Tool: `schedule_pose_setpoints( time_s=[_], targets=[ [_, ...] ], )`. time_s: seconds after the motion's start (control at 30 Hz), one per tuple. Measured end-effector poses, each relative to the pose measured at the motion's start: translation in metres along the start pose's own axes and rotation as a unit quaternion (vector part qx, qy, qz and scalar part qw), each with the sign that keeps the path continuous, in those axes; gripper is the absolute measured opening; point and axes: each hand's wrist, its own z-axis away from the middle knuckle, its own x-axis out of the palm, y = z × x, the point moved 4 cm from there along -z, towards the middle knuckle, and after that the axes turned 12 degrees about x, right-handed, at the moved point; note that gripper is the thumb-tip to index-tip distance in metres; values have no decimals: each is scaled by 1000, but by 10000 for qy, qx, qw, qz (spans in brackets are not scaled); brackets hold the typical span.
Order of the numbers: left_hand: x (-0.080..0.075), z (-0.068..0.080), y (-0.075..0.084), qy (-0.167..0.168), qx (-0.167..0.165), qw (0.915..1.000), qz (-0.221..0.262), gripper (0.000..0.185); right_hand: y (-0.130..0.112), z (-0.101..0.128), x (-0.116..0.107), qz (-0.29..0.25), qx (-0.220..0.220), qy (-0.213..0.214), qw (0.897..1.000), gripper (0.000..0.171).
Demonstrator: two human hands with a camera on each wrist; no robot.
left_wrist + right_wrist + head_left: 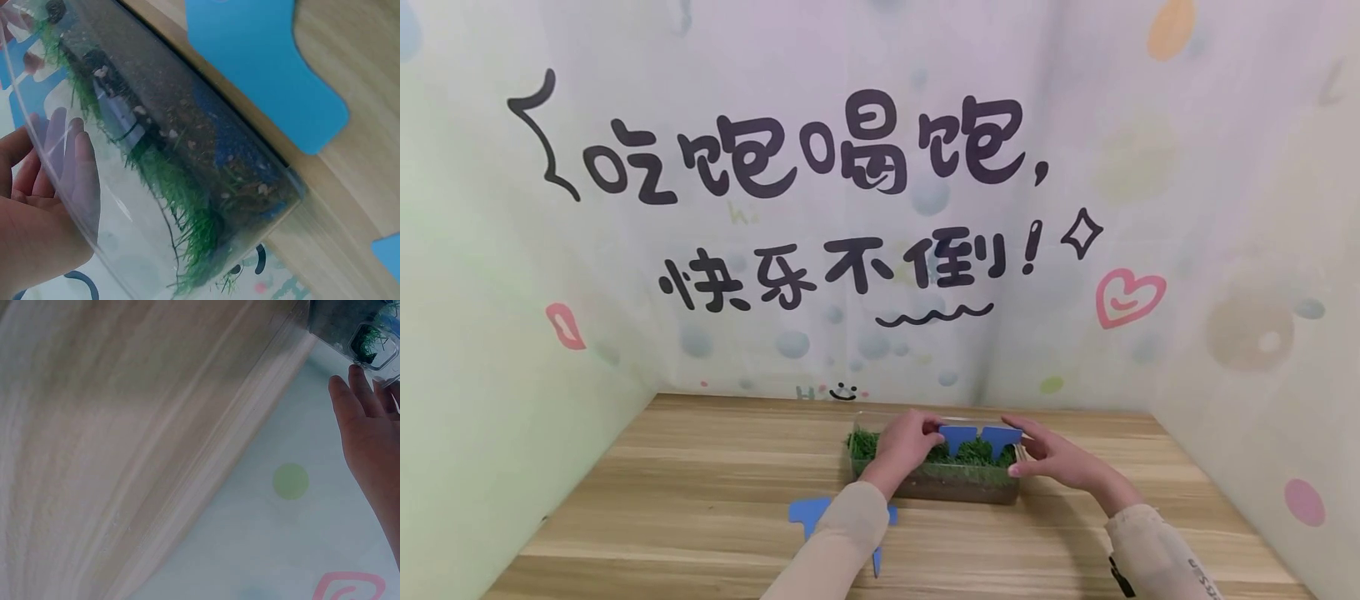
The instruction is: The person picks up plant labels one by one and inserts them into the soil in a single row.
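A clear planter box holds brown soil and green grass. Two blue T-shaped plant labels stand in it side by side: the left label and the right label. My left hand reaches over the box, thumb and forefinger pinching the left label's edge. In the left wrist view, the left hand shows through the clear wall. At the box's right end my right hand has its fingers spread; the thumb touches the end wall and the forefinger lies near the right label. Extended fingers of the right hand show in the right wrist view.
In front of the box, a blue label lies on the wooden table. Another label lies partly hidden under the left sleeve. Behind the table hangs a printed cloth backdrop, with pale side walls.
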Motion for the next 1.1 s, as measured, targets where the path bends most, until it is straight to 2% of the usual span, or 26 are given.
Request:
schedule_pose_setpoints(
  time_s=[0.2,0.37,0.73,1.1],
  targets=[
    [-4,3,0,96,173,9993,315,25,0,1,0,3,2,17,10000,86],
    [-8,7,-1,162,154,9978,623,23,0,1,0,9,-53,21,10000,86],
    [-16,13,2,373,284,9971,594,22,0,3,0,12,-53,6,10000,86],
    [-24,20,10,295,339,9954,844,25,-1,1,1,-25,-19,-13,10000,87]
  ],
)
